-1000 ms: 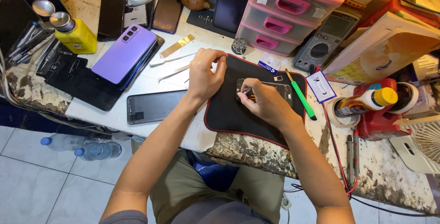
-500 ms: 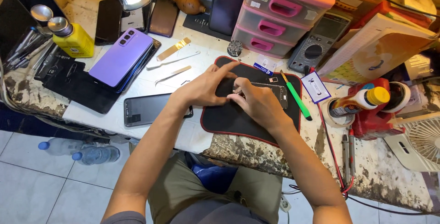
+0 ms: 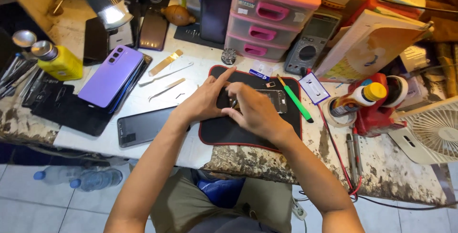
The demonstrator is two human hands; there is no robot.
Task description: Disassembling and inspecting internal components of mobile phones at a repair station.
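Note:
An opened phone [image 3: 275,100] lies on a black mat with a red edge [image 3: 224,133] in the middle of the bench. My left hand [image 3: 206,98] rests flat on the phone's left end, index finger stretched out. My right hand [image 3: 253,110] is closed over the phone's middle, its fingers pinching a thin dark tool whose tip touches the phone; most of the tool is hidden. A green-handled tool [image 3: 295,99] lies on the mat just right of my right hand.
A purple phone [image 3: 111,76] and a dark phone [image 3: 142,125] lie to the left, with metal tweezers [image 3: 164,90] between. A pink drawer unit [image 3: 269,18], multimeter [image 3: 312,42], yellow bottle [image 3: 59,61], glue bottle [image 3: 355,100] and white fan [image 3: 431,130] ring the mat.
My left hand has slid down from the mat's upper left edge onto the phone's left end. My right hand stays on the phone.

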